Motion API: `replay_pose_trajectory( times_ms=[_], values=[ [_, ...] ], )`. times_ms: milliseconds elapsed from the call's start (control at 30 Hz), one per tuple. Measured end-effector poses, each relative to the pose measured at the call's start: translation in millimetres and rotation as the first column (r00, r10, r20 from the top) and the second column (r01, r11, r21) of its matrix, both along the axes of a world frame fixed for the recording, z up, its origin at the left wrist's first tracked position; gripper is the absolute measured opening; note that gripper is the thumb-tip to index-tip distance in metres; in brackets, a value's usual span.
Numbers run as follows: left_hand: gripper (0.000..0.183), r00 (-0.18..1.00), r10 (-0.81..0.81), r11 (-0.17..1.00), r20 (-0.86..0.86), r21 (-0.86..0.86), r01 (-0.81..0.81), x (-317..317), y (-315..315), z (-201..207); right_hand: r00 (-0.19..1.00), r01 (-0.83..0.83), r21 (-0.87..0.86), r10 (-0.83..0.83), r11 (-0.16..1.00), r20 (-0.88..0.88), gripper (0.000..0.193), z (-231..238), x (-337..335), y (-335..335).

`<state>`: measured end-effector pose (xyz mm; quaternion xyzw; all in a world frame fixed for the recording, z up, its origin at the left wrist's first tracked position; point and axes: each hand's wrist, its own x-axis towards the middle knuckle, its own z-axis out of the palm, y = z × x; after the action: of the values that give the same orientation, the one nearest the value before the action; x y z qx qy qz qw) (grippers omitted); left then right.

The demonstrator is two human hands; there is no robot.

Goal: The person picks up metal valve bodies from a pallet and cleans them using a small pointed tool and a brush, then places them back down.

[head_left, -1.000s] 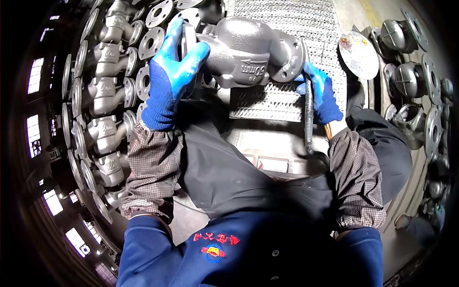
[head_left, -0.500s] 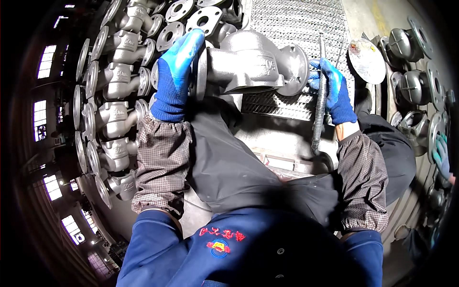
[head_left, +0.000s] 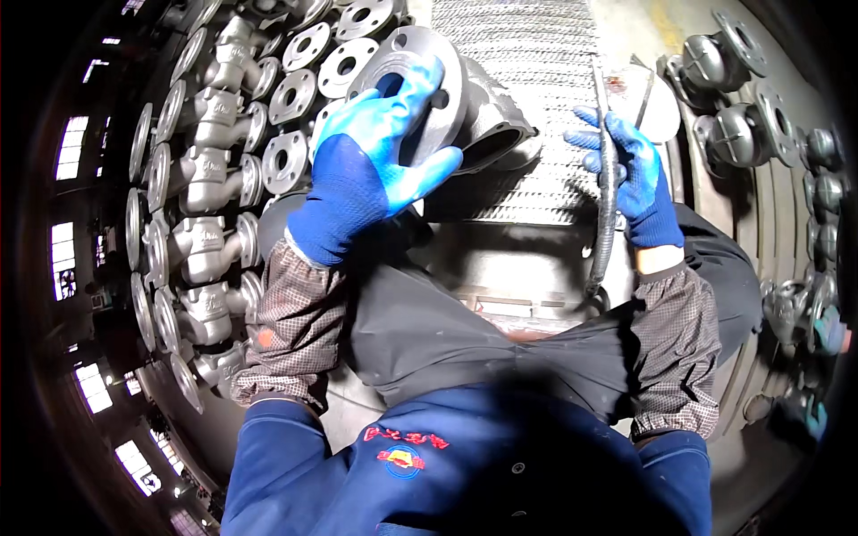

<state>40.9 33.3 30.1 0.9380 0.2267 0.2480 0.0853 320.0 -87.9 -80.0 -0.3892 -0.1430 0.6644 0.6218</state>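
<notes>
A grey cast valve body (head_left: pixel 496 112) with round flanges sits tilted on the metal grating, one flange facing up toward me and a dark opening on its near side. Across that flange lies my left hand (head_left: pixel 371 143) in a blue coated glove, fingers spread and thumb stretched out along the rim. Some of its fingertips are hard to make out against the bore. To the right of the valve body, my gloved right hand (head_left: pixel 633 170) is closed around a coil-wrapped hose (head_left: pixel 608 183) with a thin tip pointing away from me. It is apart from the valve body.
Rows of similar valve castings (head_left: pixel 210 170) stand stacked on the left. More castings (head_left: pixel 737 134) sit along rails at the right. Beyond my right hand is a pale round disc (head_left: pixel 660 107). A co-worker's gloved hand (head_left: pixel 831 330) shows at the far right edge.
The valve body has turned, so its left flange now faces up toward me. My left hand has shifted from the flange's outer edge onto its face. My right hand still has the hose.
</notes>
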Motion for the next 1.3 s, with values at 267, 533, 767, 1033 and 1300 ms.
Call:
replay_pose_trajectory(
  times_ms=[267, 533, 767, 1033, 1300],
  values=[
    [0.035, 0.996, -0.043, 0.942, 0.083, 0.334, 0.013, 82, 3, -13, 0.992, -0.050, 0.169, 0.069, 0.984, -0.107, 0.053, 45, -16, -40],
    [0.036, 0.903, 0.047, 0.280, 0.428, -0.873, 0.399, 83, -90, -8, 0.959, -0.281, 0.158, 0.273, 0.947, 0.071, 0.046, 60, -25, -70],
    [0.043, 0.863, 0.215, -0.116, 0.457, -0.865, 0.488, 95, -89, -42, 0.868, -0.406, 0.001, 0.386, 0.914, 0.313, 0.042, 56, -52, -72],
    [0.031, 0.780, 0.223, 0.246, 0.586, -0.807, 0.536, 135, -85, -84, 0.574, 0.225, 0.153, -0.258, 0.962, 0.777, 0.026, -2, -30, -72],
    [0.032, 0.863, 0.066, 0.917, 0.501, -0.372, 0.146, 105, 42, 45, 0.779, 0.601, -0.349, -0.430, 0.719, 0.457, 0.031, -94, 69, -97]
  ],
)
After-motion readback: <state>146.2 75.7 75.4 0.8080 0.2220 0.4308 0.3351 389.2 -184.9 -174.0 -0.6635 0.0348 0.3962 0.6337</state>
